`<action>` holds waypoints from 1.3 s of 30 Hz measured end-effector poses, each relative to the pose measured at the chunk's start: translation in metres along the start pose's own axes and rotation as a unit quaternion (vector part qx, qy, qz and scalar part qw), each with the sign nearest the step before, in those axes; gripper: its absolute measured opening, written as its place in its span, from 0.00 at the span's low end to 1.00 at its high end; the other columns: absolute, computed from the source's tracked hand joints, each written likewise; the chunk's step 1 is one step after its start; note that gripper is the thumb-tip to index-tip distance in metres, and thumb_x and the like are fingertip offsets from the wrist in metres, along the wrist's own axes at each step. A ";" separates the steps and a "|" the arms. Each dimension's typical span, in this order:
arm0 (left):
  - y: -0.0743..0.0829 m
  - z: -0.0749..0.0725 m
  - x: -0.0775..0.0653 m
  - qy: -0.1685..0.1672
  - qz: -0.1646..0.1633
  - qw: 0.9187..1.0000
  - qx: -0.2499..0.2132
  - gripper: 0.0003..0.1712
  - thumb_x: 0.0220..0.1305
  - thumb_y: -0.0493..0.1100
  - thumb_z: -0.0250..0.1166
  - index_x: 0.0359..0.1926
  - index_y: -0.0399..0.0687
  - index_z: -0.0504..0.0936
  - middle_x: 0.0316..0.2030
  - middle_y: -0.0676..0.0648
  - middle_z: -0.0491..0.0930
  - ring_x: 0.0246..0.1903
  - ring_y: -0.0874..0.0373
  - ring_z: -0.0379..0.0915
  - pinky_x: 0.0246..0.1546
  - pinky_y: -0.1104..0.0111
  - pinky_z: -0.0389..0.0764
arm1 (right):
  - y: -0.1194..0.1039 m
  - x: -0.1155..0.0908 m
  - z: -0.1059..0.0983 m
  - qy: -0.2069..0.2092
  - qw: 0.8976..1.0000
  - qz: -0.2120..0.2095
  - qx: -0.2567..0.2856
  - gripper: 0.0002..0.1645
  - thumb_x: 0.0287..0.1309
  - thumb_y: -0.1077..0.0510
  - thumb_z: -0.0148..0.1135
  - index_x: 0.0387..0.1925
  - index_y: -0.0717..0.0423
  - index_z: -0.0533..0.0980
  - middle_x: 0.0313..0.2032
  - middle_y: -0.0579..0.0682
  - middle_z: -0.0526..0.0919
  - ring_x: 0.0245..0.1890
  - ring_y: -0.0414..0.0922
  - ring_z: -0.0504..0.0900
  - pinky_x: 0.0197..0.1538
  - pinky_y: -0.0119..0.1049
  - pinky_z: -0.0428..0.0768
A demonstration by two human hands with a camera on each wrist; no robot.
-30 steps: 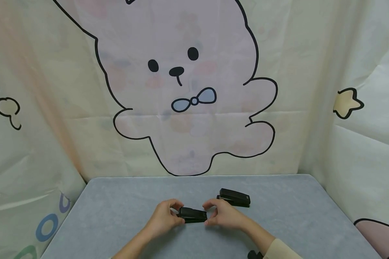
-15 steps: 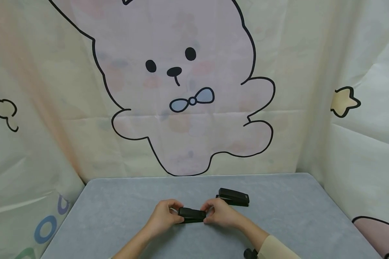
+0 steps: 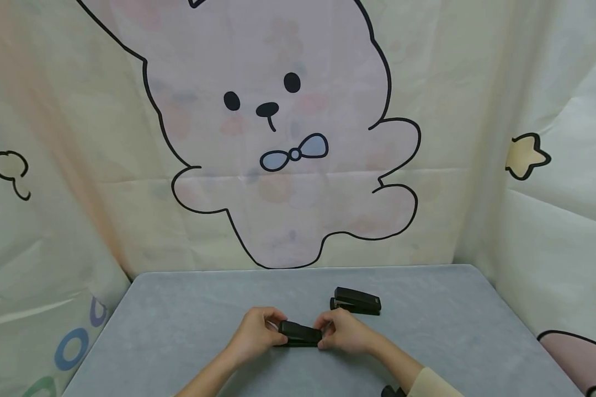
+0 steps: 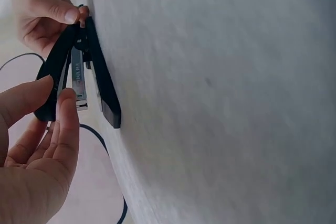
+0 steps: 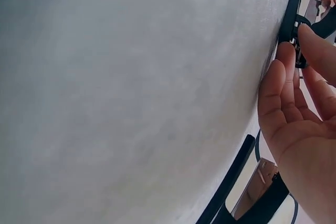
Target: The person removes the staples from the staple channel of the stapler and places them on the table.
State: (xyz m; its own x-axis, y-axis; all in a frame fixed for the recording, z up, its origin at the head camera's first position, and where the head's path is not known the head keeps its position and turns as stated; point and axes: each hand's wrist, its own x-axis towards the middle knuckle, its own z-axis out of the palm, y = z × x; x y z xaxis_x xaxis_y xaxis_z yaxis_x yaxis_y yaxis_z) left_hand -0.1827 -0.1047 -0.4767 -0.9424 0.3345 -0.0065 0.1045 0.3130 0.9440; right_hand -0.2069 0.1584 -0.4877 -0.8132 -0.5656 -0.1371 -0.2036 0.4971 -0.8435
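A black stapler (image 3: 298, 333) is held between both hands near the front middle of the table. My left hand (image 3: 255, 332) pinches the upper arm at one end, thumb on one side and fingers on the other. My right hand (image 3: 346, 332) grips the hinge end between thumb and fingers. In the left wrist view the stapler's base (image 4: 105, 80) is spread apart from the upper arm (image 4: 56, 69), and the metal staple magazine (image 4: 78, 77) shows between them. A second black stapler (image 3: 358, 301) lies just beyond my right hand.
A grey-blue cloth (image 3: 193, 309) covers the table. Printed curtains (image 3: 437, 220) stand behind it and at both sides. Beside the right sleeve (image 3: 433, 384) a small dark object (image 3: 391, 392) shows at the bottom edge.
Both hands and the stapler between them have shifted slightly to the right and nearer to me. The second stapler has stayed in place on the table.
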 end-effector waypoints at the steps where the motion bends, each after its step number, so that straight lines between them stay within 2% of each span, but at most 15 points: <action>1: 0.001 0.001 -0.001 -0.003 0.001 1.000 0.001 0.19 0.46 0.25 0.77 0.43 0.35 0.87 0.32 0.48 0.85 0.29 0.57 0.82 0.28 0.68 0.80 | 0.000 -0.002 0.000 -0.002 1.000 -0.001 0.002 0.15 0.52 0.69 0.78 0.41 0.55 0.84 0.31 0.45 0.83 0.29 0.41 0.80 0.34 0.32 0.76; 8: 0.007 0.013 -0.006 -0.014 0.004 1.000 0.008 0.18 0.45 0.26 0.76 0.41 0.37 0.88 0.31 0.49 0.85 0.28 0.58 0.82 0.27 0.69 0.80 | 0.010 -0.016 -0.005 -0.019 0.999 -0.018 0.040 0.15 0.52 0.71 0.77 0.41 0.57 0.85 0.31 0.45 0.83 0.29 0.39 0.79 0.34 0.31 0.77; 11: 0.011 0.018 -0.007 -0.016 0.001 1.000 0.006 0.17 0.45 0.26 0.76 0.40 0.37 0.88 0.31 0.49 0.85 0.28 0.58 0.82 0.26 0.68 0.79 | 0.015 -0.023 -0.010 -0.024 0.999 -0.030 0.037 0.14 0.53 0.69 0.76 0.42 0.57 0.84 0.30 0.43 0.83 0.28 0.36 0.79 0.34 0.31 0.78; 17: 0.014 0.031 -0.007 -0.027 0.003 1.000 -0.001 0.17 0.45 0.25 0.76 0.39 0.37 0.88 0.30 0.49 0.86 0.28 0.58 0.82 0.26 0.69 0.80 | 0.025 -0.034 -0.016 -0.021 0.998 -0.037 0.048 0.14 0.51 0.68 0.78 0.41 0.57 0.85 0.30 0.44 0.84 0.28 0.37 0.80 0.33 0.32 0.79; 20: 0.014 0.037 -0.007 -0.025 0.010 1.000 0.001 0.17 0.43 0.24 0.75 0.38 0.38 0.88 0.30 0.50 0.86 0.28 0.59 0.82 0.26 0.70 0.80 | 0.042 -0.035 -0.019 -0.035 0.998 -0.046 0.026 0.15 0.54 0.64 0.79 0.44 0.54 0.85 0.32 0.42 0.85 0.30 0.37 0.81 0.33 0.33 0.80; 24: 0.013 0.042 -0.008 -0.021 0.017 1.000 -0.001 0.18 0.42 0.23 0.75 0.37 0.38 0.88 0.30 0.51 0.86 0.28 0.61 0.81 0.26 0.70 0.79 | 0.050 -0.038 -0.022 -0.044 0.997 -0.051 0.027 0.16 0.55 0.60 0.79 0.45 0.53 0.85 0.33 0.41 0.85 0.31 0.37 0.82 0.35 0.34 0.81; 26: 0.013 0.044 -0.008 -0.020 0.019 1.000 -0.002 0.18 0.42 0.23 0.75 0.37 0.38 0.88 0.30 0.51 0.86 0.28 0.62 0.81 0.26 0.70 0.79 | 0.050 -0.040 -0.023 -0.044 0.997 -0.057 0.026 0.16 0.55 0.61 0.79 0.45 0.53 0.85 0.33 0.41 0.85 0.31 0.37 0.82 0.35 0.34 0.81; 29: 0.011 0.047 -0.009 -0.021 0.020 1.000 -0.001 0.18 0.42 0.23 0.75 0.37 0.39 0.88 0.30 0.51 0.86 0.28 0.62 0.81 0.26 0.70 0.80 | 0.040 -0.044 -0.024 -0.040 0.998 -0.043 0.035 0.15 0.54 0.63 0.79 0.44 0.54 0.85 0.33 0.42 0.85 0.31 0.37 0.82 0.35 0.33 0.81; 33: 0.008 0.043 -0.009 -0.024 0.002 1.000 0.006 0.18 0.43 0.23 0.76 0.39 0.40 0.88 0.30 0.51 0.85 0.29 0.61 0.81 0.28 0.68 0.80 | 0.027 -0.046 -0.022 -0.023 0.999 -0.012 0.043 0.15 0.50 0.68 0.79 0.41 0.56 0.85 0.32 0.44 0.85 0.31 0.39 0.82 0.36 0.32 0.80; 36: 0.006 0.037 -0.009 -0.025 -0.019 0.999 0.011 0.18 0.45 0.25 0.76 0.40 0.40 0.88 0.31 0.50 0.84 0.29 0.58 0.81 0.29 0.66 0.80 | 0.019 -0.047 -0.021 -0.008 1.000 0.003 0.018 0.16 0.49 0.68 0.80 0.40 0.54 0.85 0.34 0.44 0.85 0.34 0.40 0.80 0.39 0.31 0.78; 39: 0.003 0.031 -0.009 -0.019 -0.025 0.999 0.029 0.18 0.45 0.25 0.76 0.41 0.37 0.88 0.30 0.48 0.83 0.29 0.58 0.79 0.29 0.65 0.79 | 0.011 -0.046 -0.020 0.003 1.000 0.004 -0.007 0.16 0.51 0.64 0.81 0.41 0.51 0.85 0.37 0.42 0.85 0.38 0.42 0.80 0.42 0.33 0.77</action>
State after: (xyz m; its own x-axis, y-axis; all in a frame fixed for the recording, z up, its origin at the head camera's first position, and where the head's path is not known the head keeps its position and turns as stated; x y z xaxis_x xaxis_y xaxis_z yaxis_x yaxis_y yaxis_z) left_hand -0.1637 -0.0796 -0.4835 -0.9342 0.3505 -0.0663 0.0772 0.3802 0.9217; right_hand -0.1826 0.2037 -0.4805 -0.8179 -0.5578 -0.1411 -0.2040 0.5104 -0.8354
